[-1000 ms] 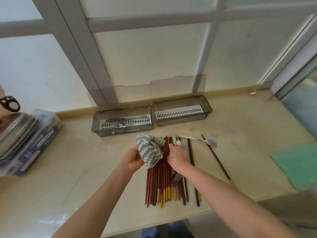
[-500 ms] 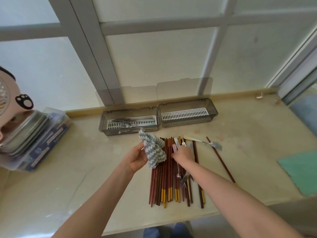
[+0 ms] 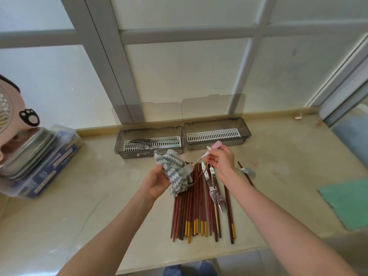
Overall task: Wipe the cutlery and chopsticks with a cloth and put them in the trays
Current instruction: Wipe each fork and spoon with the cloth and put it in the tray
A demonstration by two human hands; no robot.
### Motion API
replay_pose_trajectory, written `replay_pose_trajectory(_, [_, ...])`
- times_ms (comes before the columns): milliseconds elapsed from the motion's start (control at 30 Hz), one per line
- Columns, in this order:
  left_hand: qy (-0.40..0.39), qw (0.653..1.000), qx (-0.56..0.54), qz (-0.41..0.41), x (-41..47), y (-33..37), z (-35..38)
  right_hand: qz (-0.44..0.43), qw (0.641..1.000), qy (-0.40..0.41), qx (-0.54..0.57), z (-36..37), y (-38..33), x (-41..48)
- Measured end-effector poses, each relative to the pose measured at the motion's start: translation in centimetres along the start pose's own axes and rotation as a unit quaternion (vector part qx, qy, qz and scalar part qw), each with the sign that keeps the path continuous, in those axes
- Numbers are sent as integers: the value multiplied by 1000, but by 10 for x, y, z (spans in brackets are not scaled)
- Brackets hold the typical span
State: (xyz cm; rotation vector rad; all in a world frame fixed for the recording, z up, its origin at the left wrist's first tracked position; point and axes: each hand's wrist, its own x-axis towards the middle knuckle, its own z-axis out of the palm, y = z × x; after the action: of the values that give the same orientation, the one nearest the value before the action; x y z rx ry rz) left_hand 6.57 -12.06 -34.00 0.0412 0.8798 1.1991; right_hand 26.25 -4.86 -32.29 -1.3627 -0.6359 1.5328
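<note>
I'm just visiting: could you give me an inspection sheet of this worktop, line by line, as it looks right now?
Surface: beige counter, lightly marked.
Job's things: chopsticks piled with forks on top; another fork lies to the right; left tray holds cutlery; right tray shows only its grate.
Clutter: green cloth, steel tins on a blue box, pink fan.
Grips: left hand holds striped cloth; right hand pinches a pink-handled utensil, its far end in the cloth.
Cables: nothing seen.
Surroundings: frosted window behind.
</note>
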Motion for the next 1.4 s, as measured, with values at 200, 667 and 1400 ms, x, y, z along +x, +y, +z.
replay_pose_trajectory(200, [-4,997,-52,56,3,2,3,-3,992,34,124,10,4,-10])
replay_pose_trajectory(667, [121,972,124,159,1,17,19,65,962,-191,-184,24,42,-45])
replay_pose_trajectory(1400, [315,835,354,281,-8,30,41,-7,940,-278,-197,34,32,-74])
